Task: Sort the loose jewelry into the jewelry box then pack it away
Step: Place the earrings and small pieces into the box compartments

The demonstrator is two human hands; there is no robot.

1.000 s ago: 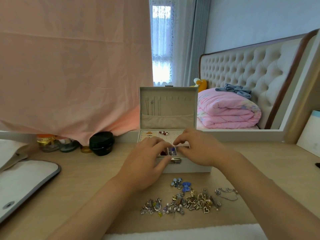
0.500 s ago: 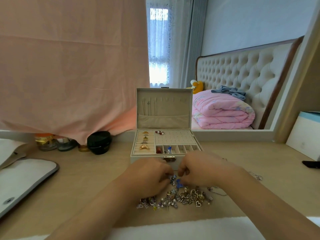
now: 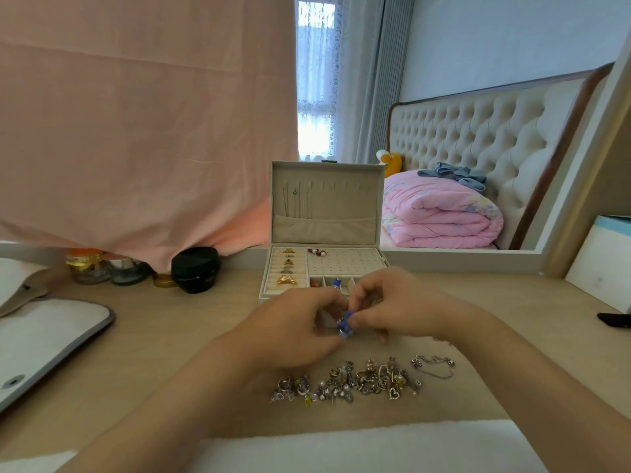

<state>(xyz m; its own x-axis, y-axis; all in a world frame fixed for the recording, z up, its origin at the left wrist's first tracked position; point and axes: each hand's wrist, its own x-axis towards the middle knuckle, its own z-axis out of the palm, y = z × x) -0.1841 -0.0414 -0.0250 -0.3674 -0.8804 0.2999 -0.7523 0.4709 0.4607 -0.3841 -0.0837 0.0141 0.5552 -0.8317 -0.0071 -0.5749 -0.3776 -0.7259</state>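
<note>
Left hand (image 3: 293, 332), right hand (image 3: 392, 305) lifted off jewelry pile (image 3: 351, 380); fingers (image 3: 356, 303) pinch blue piece (image 3: 345, 324).

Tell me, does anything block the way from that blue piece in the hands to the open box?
Nothing visible does. The left hand and right hand pinch the blue piece just in front of the box, whose lid stands open. The hands hide part of its front compartments.

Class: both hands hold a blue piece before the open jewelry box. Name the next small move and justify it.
Probably carry the blue piece forward into the front compartment of the jewelry box, where a similar blue item sits; the left hand and right hand pinch it together.
</note>
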